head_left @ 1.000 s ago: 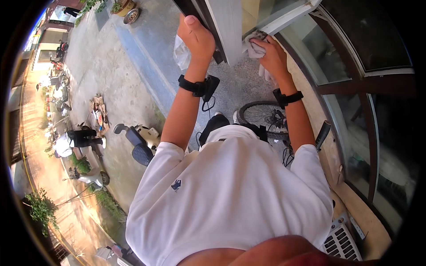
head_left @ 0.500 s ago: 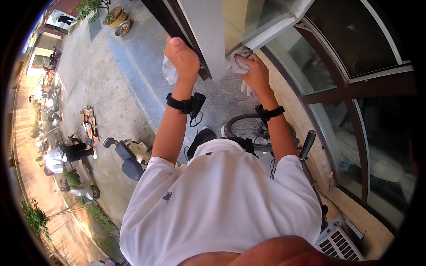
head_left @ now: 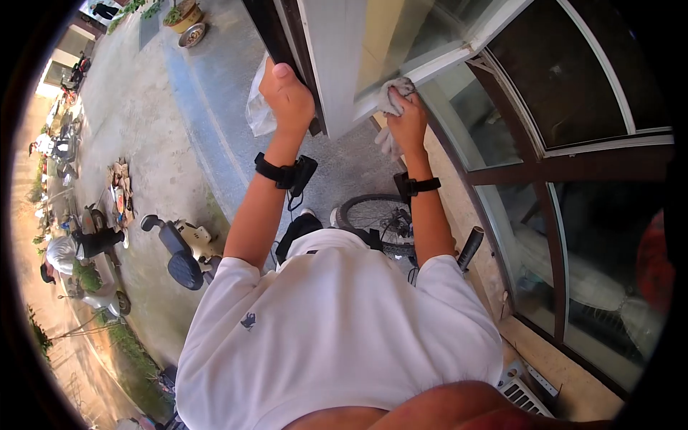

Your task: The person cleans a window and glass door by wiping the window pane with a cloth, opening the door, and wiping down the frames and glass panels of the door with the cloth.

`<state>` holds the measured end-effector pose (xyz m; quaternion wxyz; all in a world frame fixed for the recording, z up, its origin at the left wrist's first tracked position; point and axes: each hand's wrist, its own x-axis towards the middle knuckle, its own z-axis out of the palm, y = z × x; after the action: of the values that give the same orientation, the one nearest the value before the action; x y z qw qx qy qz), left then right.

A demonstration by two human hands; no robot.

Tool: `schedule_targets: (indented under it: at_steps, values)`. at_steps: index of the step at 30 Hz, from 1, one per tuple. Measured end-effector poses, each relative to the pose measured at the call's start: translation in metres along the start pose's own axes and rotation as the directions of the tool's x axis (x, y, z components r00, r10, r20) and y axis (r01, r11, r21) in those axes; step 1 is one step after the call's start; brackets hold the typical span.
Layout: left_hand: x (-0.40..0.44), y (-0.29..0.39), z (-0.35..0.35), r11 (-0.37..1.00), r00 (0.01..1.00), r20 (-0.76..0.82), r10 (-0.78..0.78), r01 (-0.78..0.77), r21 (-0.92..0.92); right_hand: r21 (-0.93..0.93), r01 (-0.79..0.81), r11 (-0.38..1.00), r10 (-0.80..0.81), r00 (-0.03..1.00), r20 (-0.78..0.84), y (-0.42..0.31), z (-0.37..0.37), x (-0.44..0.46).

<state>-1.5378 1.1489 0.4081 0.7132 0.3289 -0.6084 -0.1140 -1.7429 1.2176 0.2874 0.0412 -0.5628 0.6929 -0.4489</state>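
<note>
My left hand [head_left: 288, 97] is closed around the dark outer edge of an open window sash [head_left: 331, 64], thumb up; its fingertips are hidden behind the edge. Beside that hand hangs a clear plastic bag [head_left: 259, 107]. My right hand [head_left: 408, 123] grips a greyish-white cloth [head_left: 393, 99] and presses it against the white lower bar of the sash, beneath the glass pane. Pale, finger-like ends of fabric hang below the right hand. Black straps with small devices circle both wrists.
A bicycle wheel [head_left: 376, 222] and handlebar grip [head_left: 470, 247] stand below my right arm. Brown-framed windows [head_left: 512, 172] line the wall on the right. A parked scooter [head_left: 183, 251], flattened cardboard [head_left: 120, 190] and a person [head_left: 64, 252] are at the left. A potted plant [head_left: 183, 16] stands farther off.
My right hand and the cloth have slid right along the sash's lower bar, away from the left hand. The left hand keeps its hold. The whole view has shifted slightly.
</note>
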Motion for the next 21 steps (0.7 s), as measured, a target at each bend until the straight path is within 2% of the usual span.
schedule_targets:
  at_steps: [2, 3, 5, 7, 10, 12, 14, 20, 21]
  values:
    - [-0.002, 0.000, 0.000, 1.000, 1.000, -0.005, -0.020, 0.020, -0.015, 0.129, 0.017, 0.992, -0.024, 0.999, 0.049, -0.014, 0.012, -0.022]
    - [-0.003, -0.001, 0.001, 0.999, 0.999, 0.000, -0.032, 0.032, -0.028, 0.127, 0.020, 0.992, -0.026, 0.998, 0.049, -0.011, 0.012, -0.023]
    - [-0.002, -0.001, -0.002, 0.998, 0.999, 0.004, -0.043, 0.043, -0.038, 0.276, 0.079, 0.958, -0.103, 0.992, 0.075, -0.004, 0.012, -0.022]
    - [-0.003, 0.001, -0.004, 0.996, 0.996, 0.059, -0.069, 0.072, -0.044, 0.264, 0.099, 0.959, -0.118, 0.991, 0.056, 0.009, 0.007, -0.010]
    - [-0.004, 0.000, -0.002, 0.996, 0.996, 0.036, -0.080, 0.081, -0.042, 0.268, 0.116, 0.956, -0.114, 0.993, -0.023, 0.037, -0.003, 0.022]
    - [-0.011, -0.006, 0.000, 0.994, 0.994, 0.034, -0.101, 0.102, -0.044, 0.177, 0.084, 0.981, -0.077, 0.996, -0.047, 0.066, -0.014, 0.044]
    - [-0.011, -0.009, -0.001, 0.992, 0.992, -0.022, -0.124, 0.124, 0.024, 0.193, 0.071, 0.979, -0.064, 0.997, -0.045, 0.080, -0.022, 0.054]
    - [-0.014, -0.013, 0.000, 0.989, 0.988, -0.038, -0.148, 0.148, -0.012, 0.161, 0.028, 0.987, -0.009, 0.993, -0.119, 0.117, -0.032, 0.089]
    - [-0.013, -0.009, 0.001, 0.989, 0.988, -0.048, -0.147, 0.147, -0.004, 0.080, -0.022, 0.997, 0.032, 0.993, -0.117, 0.122, -0.036, 0.097]
